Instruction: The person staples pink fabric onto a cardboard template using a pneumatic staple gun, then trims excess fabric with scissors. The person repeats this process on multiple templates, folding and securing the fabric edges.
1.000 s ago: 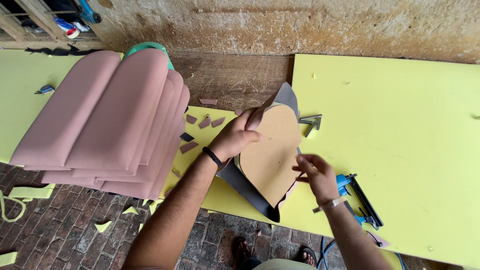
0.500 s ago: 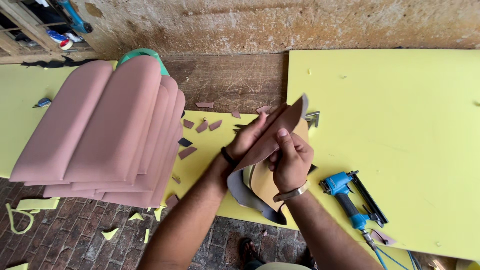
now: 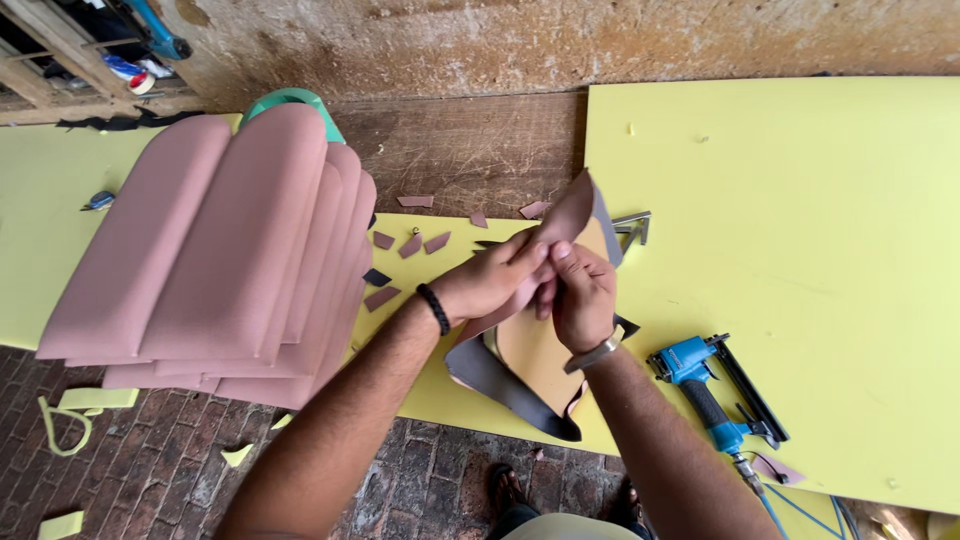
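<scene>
Both hands meet over the yellow foam sheet [image 3: 800,230] near the middle of the view. The left hand [image 3: 490,282] and the right hand [image 3: 583,295] are pressed close together, fingers clamped on the pink covering [image 3: 565,220] that wraps a rounded board [image 3: 530,350]. The board is tipped up off the foam, its tan face showing and a grey edge of the covering hanging at about six o'clock from the hands. At nine o'clock sits a stack of pink padded panels [image 3: 220,250], well apart from the hands. A blue staple gun [image 3: 710,390] lies on the foam at four o'clock, near the right forearm but not touching it. Small pink scraps [image 3: 410,245] are scattered at eleven o'clock, between the stack and the hands.
</scene>
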`<state>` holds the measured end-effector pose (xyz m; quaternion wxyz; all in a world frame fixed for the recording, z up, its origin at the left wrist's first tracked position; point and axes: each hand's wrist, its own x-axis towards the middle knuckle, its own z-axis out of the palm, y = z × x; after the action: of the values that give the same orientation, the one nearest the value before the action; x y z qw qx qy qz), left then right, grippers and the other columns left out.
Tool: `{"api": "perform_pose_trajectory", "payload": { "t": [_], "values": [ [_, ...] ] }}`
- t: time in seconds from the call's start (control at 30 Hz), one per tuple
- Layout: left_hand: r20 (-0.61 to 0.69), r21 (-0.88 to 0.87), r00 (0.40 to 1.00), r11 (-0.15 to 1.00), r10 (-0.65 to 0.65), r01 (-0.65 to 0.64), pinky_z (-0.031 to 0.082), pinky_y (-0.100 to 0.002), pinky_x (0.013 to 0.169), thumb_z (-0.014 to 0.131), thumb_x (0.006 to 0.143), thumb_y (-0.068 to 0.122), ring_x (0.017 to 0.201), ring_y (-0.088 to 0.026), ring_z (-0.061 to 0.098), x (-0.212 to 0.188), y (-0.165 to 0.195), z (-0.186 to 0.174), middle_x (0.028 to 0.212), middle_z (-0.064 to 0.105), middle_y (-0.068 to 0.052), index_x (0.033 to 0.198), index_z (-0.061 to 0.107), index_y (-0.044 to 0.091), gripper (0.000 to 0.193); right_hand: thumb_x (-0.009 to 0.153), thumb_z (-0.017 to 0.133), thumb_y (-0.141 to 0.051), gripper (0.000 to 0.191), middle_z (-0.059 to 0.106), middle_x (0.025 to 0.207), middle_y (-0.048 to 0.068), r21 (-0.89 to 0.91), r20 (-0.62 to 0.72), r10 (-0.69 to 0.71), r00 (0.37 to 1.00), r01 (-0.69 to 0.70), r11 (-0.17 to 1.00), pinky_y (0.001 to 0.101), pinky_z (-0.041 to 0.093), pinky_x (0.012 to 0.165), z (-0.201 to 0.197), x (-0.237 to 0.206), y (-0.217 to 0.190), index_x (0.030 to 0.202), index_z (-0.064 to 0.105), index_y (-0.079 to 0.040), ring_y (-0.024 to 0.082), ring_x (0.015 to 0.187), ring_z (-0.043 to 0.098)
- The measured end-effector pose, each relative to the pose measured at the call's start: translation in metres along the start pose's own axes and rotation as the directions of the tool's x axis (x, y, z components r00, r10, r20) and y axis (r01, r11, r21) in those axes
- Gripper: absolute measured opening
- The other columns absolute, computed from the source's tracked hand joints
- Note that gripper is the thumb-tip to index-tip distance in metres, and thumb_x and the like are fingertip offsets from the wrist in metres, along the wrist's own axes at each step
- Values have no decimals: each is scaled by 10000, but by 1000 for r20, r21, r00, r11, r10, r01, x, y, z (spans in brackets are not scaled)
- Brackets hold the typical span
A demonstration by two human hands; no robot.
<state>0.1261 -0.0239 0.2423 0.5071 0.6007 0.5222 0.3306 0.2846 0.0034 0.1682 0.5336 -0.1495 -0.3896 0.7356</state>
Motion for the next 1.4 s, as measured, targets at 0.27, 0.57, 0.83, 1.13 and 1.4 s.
{"api": "perform_pose_trajectory", "payload": {
  "t": [0.27, 0.57, 0.83, 1.13, 1.4],
  "values": [
    [-84, 391, 988, 908, -128, 151, 518, -387, 970, 587, 933, 248, 1092, -231, 671, -13, 38, 3, 1202, 689, -136, 1422, 491, 57, 534, 739, 883, -542, 882, 588, 1330, 228, -796, -489, 136, 862, -377, -473, 440, 520, 993, -197, -123, -42, 1366, 483, -68, 376, 1187, 619],
    [-61, 501, 985, 849, -159, 168, 540, -383, 976, 606, 920, 278, 1106, -253, 685, -10, 56, 13, 1216, 678, -156, 1443, 446, 64, 588, 859, 773, -105, 753, 726, 1021, 265, -728, -679, 254, 689, -676, -113, 429, 604, 748, -231, -109, -43, 1450, 316, -12, 358, 869, 745],
    [-97, 598, 983, 780, -155, 183, 577, -392, 939, 641, 915, 285, 1047, -273, 731, -17, 64, 18, 1172, 721, -169, 1387, 503, 50, 544, 753, 810, -62, 366, 728, 781, 130, -797, -321, 241, 916, -399, 454, 350, 545, 588, -73, -118, -134, 1094, 692, -1, 197, 677, 678],
    [-44, 497, 998, 866, -41, 57, 574, -402, 931, 640, 899, 169, 1077, -278, 721, -23, 59, 24, 1167, 713, -174, 1350, 495, 30, 493, 751, 787, -37, 374, 763, 847, 66, -808, -85, 227, 970, -201, 554, 318, 592, 649, 4, -81, -163, 1112, 693, -4, 141, 746, 709],
    [-168, 212, 986, 976, -14, 50, 567, -377, 843, 655, 871, 142, 982, -248, 700, -30, 32, 10, 1099, 722, -149, 1358, 543, 26, 513, 779, 830, -155, 375, 759, 845, 112, -825, -261, 314, 913, -380, 419, 355, 568, 628, -46, -82, -142, 1100, 736, 16, 173, 703, 686]
  ]
}}
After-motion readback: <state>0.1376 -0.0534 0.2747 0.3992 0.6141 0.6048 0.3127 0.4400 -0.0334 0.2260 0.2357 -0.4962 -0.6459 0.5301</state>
